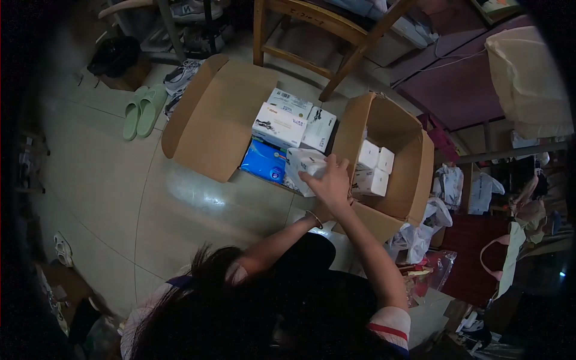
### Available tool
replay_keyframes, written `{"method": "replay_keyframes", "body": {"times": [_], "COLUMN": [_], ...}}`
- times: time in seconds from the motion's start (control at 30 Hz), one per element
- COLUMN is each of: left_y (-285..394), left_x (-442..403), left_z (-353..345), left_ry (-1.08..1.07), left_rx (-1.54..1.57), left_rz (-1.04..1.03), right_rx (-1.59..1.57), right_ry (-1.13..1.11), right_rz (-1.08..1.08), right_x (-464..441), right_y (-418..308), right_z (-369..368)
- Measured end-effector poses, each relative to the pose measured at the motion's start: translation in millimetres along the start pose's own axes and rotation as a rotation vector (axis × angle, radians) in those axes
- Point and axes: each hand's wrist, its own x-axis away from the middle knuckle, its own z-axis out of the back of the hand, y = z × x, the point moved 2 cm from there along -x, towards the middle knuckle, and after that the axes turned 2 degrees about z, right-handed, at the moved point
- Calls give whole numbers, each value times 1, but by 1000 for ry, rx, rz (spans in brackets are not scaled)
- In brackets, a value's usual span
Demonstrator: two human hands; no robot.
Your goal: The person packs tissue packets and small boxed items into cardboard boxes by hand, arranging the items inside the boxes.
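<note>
My right hand [331,182] grips a white tissue pack [305,162], its thumb and fingers closed on the near side. The pack is tilted over the corner of a low open cardboard box [231,114]. My left hand [324,211] is mostly hidden behind my right wrist; a bracelet shows on that arm, and its fingers are out of sight. Inside the low box are several white tissue packs [279,125] with black print, and a blue plastic-wrapped pack [264,161]. Just right of my hands stands a taller open carton [414,162] holding several white packs [372,180].
A wooden chair [318,24] stands behind the boxes. Green slippers [146,113] and sneakers lie at the back left, near a bin with a black bag [114,57]. White plastic bags [420,234] and a dark red bag [468,258] crowd the right side.
</note>
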Motion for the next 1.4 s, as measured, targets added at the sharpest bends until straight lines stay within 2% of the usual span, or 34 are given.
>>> {"method": "replay_keyframes", "body": {"times": [0.1, 0.17, 0.2, 0.27, 0.4, 0.5, 0.57, 0.6, 0.63, 0.7, 0.73, 0.8, 0.83, 0.9, 0.93, 1.0, 1.03, 1.1, 1.13, 1.2, 1.23, 1.27, 1.3, 1.33, 1.37, 1.4], "left_y": [-20, -35, -28, 0, 25, 5, -25, -14, -31, -60, -37, 7, 7, 11, 11, 17, 26, 44, 36, 19, 16, 4, -15, 1, 13, 4], "left_x": [18, 31, 34, 30, -7, -20, -20, -17, -14, -9, -6, 0, 3, 7, 5, -1, -10, -42, -57, -82, -89, -89, -87, -85, -81, -81], "left_z": [25, 62, 84, 130, 135, 122, 120, 122, 120, 122, 128, 138, 136, 139, 141, 144, 146, 142, 134, 109, 103, 100, 98, 104, 110, 110], "left_ry": [-31, -188, -194, 129, 230, 279, 292, 330, 326, 269, 262, 58, 55, 98, 99, 148, 144, -109, -106, -348, -461, -458, -442, -426, -754, -756], "left_rx": [-7, 376, 371, 873, 716, 546, 508, 446, 440, 122, 118, -191, -195, -334, -339, -566, -568, -765, -759, -1112, -1179, -1173, -1225, -1280, -1611, -1612], "left_rz": [-14, 504, 506, 846, 953, 867, 602, 606, 609, 441, 446, 516, 514, 330, 331, 64, 65, -78, -80, -79, -17, -17, -31, -47, -79, -80], "right_rx": [-73, -93, -98, -65, -84, -165, -221, -223, -196, -175, -228, -284, -236, -191, -172, -157, -107, -51, -87, -112, -165, -219, -212, -239, -268, -270], "right_ry": [138, 217, 219, 307, 383, 495, 469, 471, 436, 400, 335, 275, 228, 182, 171, 159, 139, 116, 167, 217, 91, -35, -37, -161, -285, -284], "right_rz": [14, -23, -29, -58, -127, -233, -155, -158, -159, -168, -197, -231, -169, -99, -72, -49, 5, 56, 90, 127, 104, 79, 78, 157, 237, 235], "right_x": [-2, 1, 2, 6, 20, 28, 25, 22, 18, 12, 10, 8, 5, 1, 1, -4, -6, -5, 0, 7, 10, 11, 10, 7, 4, -1], "right_y": [10, 15, 17, 21, 14, 14, 18, 21, 23, 27, 30, 40, 45, 51, 52, 58, 62, 65, 59, 47, 38, 34, 37, 40, 44, 45], "right_z": [-21, -27, -32, -37, -52, -69, -77, -81, -87, -99, -106, -122, -132, -145, -150, -161, -166, -169, -162, -139, -122, -113, -108, -104, -100, -88]}}
